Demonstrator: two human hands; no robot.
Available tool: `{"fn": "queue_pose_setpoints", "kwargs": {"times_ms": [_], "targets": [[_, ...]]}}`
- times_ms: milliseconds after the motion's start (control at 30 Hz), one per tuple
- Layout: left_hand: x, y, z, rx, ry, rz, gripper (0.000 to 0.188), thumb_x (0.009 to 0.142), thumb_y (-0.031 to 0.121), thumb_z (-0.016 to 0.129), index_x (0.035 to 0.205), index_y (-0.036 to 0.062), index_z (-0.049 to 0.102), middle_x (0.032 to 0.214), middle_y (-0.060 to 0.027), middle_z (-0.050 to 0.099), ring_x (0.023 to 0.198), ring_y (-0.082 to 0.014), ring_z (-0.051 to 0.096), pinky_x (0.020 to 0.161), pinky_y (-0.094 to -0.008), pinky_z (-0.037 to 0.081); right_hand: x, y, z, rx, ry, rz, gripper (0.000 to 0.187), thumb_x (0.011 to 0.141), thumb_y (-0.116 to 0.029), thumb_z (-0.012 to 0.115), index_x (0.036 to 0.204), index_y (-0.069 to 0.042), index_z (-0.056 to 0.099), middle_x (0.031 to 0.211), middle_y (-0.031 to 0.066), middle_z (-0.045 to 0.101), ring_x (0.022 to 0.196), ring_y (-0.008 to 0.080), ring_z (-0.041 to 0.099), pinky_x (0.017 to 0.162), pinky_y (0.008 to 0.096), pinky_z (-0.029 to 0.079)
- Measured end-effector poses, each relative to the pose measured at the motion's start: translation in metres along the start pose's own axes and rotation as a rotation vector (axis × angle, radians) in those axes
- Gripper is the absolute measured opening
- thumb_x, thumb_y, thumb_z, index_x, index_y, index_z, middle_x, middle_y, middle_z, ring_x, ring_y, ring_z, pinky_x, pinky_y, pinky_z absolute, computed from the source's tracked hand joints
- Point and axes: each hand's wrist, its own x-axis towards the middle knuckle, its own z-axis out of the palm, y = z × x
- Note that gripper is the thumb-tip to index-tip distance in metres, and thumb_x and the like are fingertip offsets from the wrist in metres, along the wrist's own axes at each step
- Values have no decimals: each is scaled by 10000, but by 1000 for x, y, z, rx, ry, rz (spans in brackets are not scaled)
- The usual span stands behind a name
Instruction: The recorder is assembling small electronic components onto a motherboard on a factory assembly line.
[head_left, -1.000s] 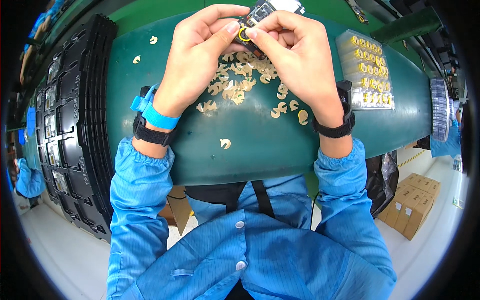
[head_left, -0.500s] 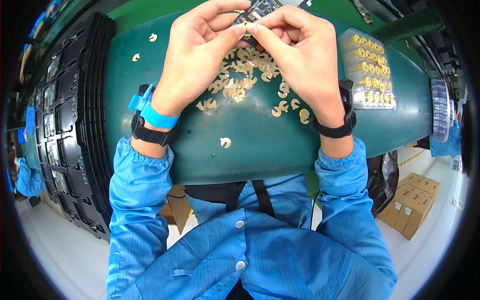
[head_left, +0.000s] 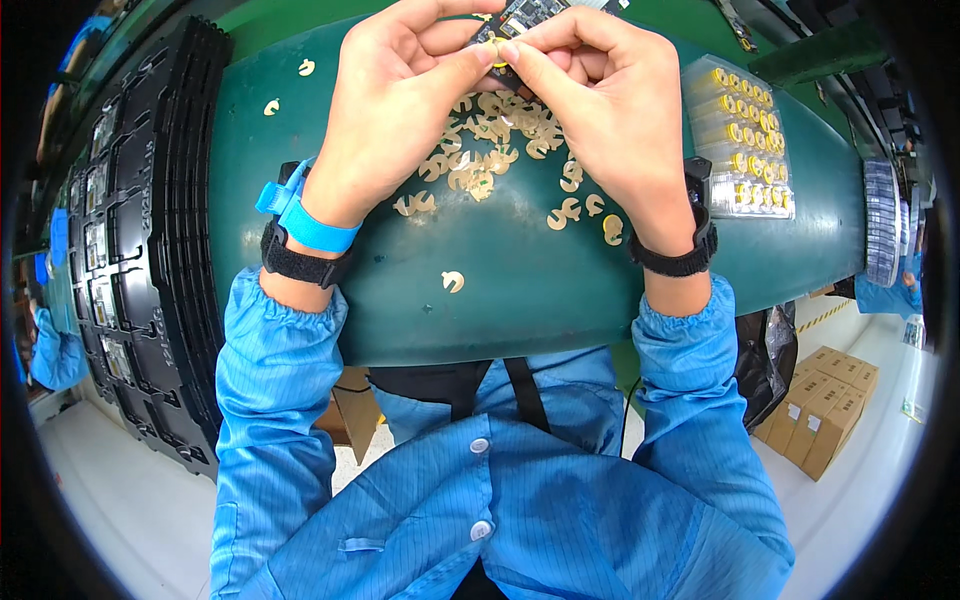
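Observation:
At the far edge of the table both my hands are closed on a dark circuit board [head_left: 533,14] that lies slanted between them. My left hand [head_left: 385,110] holds its left side, thumb pointing inward. My right hand [head_left: 622,115] pinches from the other side, index finger curled. The two thumb tips nearly meet on a small round yellow-rimmed part [head_left: 500,65] against the board; the thumbs cover most of it. Below the hands lies a loose heap of beige C-shaped pieces [head_left: 478,165], thin and flat. One yellowish disc [head_left: 612,229] rests by my right wrist.
A clear plastic tray [head_left: 700,150] with rows of yellow-rimmed round parts stands right of my right hand. Stacked black trays [head_left: 180,250] line the left side. A few C-shaped pieces lie scattered on the green table [head_left: 420,330]. Cardboard boxes [head_left: 820,410] sit on the floor at right.
The hands keep their grip on the board and have barely moved. The thumbs have shifted slightly, showing more of the yellow rim. The table view has slid a little.

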Motion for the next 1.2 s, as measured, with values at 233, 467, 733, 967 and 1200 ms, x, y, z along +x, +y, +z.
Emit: {"fn": "queue_pose_setpoints", "kwargs": {"times_ms": [233,467,733,967,1200], "targets": [[1,0,0,-26,-19,13,385,1001,-5,610,1377,-70,560,1189,-167,727,1057,-170,713,917,-292,599,1,-2,-1,-9,3,-19,93,876,-63,744,824,12,728,599,-11,603,545,20,498,491,229,382],[1,-3,-4,-81,-37,-7,398,992,-19,605,1384,-69,555,1200,-165,724,1055,-171,715,919,-296,601,0,-1,-1,56,-8,19,108,876,-70,750,820,18,720,600,-4,608,553,19,529,492,221,396],[1,-2,-3,-93,-32,-16,402,985,-28,606,1382,-73,552,1198,-169,725,1045,-178,721,923,-306,603,1,-1,-3,-30,-15,-43,84,864,-59,752,830,11,722,608,10,616,550,29,532,507,233,418],[0,-1,-3,-74,-38,-5,423,980,-25,629,1387,-84,531,1197,-181,721,1068,-200,722,940,-323,607,0,-16,-8,-50,-46,4,92,880,0,740,830,34,670,730,10,591,608,30,482,535,222,384],[0,-2,-2,-74,-45,-1,421,981,-19,632,1383,-89,524,1193,-193,718,1065,-208,725,947,-339,608,1,-7,-10,20,-67,-15,98,875,4,740,822,32,662,732,6,582,603,30,468,530,222,367]]}}
